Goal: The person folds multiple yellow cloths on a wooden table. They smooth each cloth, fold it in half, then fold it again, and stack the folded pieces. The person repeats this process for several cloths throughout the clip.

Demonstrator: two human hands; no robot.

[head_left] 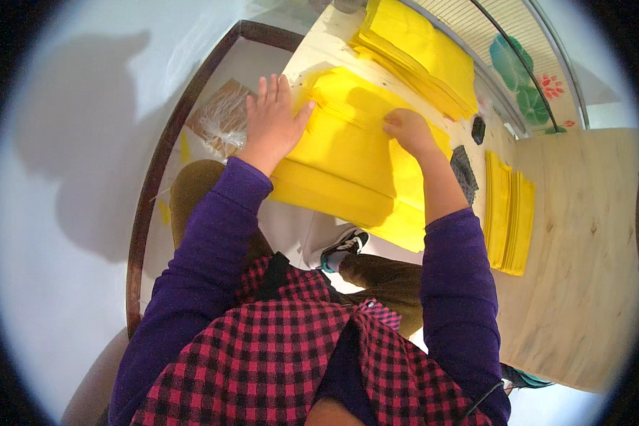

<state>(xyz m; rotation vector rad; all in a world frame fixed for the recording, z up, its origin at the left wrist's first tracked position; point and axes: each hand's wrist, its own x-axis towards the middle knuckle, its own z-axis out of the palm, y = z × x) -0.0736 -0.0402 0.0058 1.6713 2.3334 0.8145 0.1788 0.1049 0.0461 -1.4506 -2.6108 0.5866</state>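
Observation:
Yellow fabric sheets lie layered in front of me, their near edge hanging over the board. My left hand is at the left edge of the sheets, fingers stretched out and apart, the thumb reaching over the cloth. On the right part of the same sheets rests my right hand, its fingers curled and pressed together. Whatever those fingertips pinch, if anything, is too small to make out. Beyond the hands a thick folded stack of yellow fabric lies at the back of the board.
More yellow folded pieces stand at the right beside a plywood panel. A small black object and a dark grey patch of material lie near my right wrist. White thread scraps sit on the left, by a brown box.

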